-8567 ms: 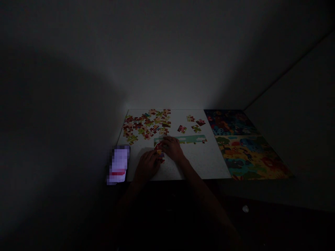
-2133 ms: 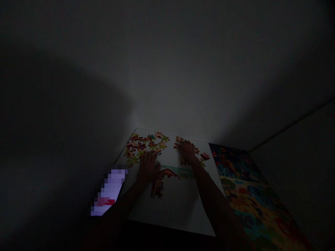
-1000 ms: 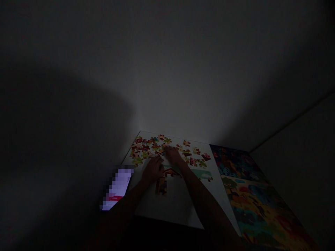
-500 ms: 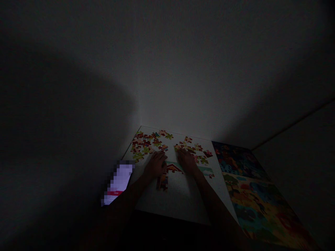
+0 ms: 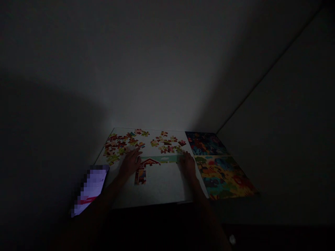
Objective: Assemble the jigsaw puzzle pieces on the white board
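Both hands flat at the ends of the joined puzzle strip (image 5: 159, 159).
Your left hand (image 5: 130, 162) and right hand (image 5: 187, 164) lie open, gripping nothing; it's thin, light card, likely to buckle at joints, so slide it along the white board (image 5: 162, 188).

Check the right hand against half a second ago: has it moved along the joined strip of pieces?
Yes. The right hand has slid rightward along the joined strip, from beside the red roof to the strip's right end, near the finished puzzle.
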A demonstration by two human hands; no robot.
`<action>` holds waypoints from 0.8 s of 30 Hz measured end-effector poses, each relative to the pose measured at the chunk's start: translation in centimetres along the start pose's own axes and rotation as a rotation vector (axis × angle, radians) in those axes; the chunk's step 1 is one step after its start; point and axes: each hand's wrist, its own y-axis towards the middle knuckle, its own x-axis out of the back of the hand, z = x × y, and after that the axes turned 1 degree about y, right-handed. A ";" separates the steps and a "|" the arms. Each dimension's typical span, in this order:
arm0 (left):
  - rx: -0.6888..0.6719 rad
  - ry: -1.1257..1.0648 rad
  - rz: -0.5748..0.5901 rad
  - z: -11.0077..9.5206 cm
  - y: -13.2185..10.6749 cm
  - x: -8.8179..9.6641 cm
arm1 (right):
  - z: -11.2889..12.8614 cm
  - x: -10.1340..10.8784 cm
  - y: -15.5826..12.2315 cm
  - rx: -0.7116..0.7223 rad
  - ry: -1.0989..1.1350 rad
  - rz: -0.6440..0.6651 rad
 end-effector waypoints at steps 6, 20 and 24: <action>0.024 -0.034 0.112 -1.9 -3.5 1.3 | 0.2 0.2 -0.3 0.008 0.076 -0.009; 0.003 -0.163 0.239 -2.4 -3.3 1.4 | 1.1 1.7 0.0 -0.058 0.005 0.076; 0.070 -0.121 0.258 -2.7 -3.4 1.4 | 0.9 1.5 -0.1 -0.040 0.026 0.050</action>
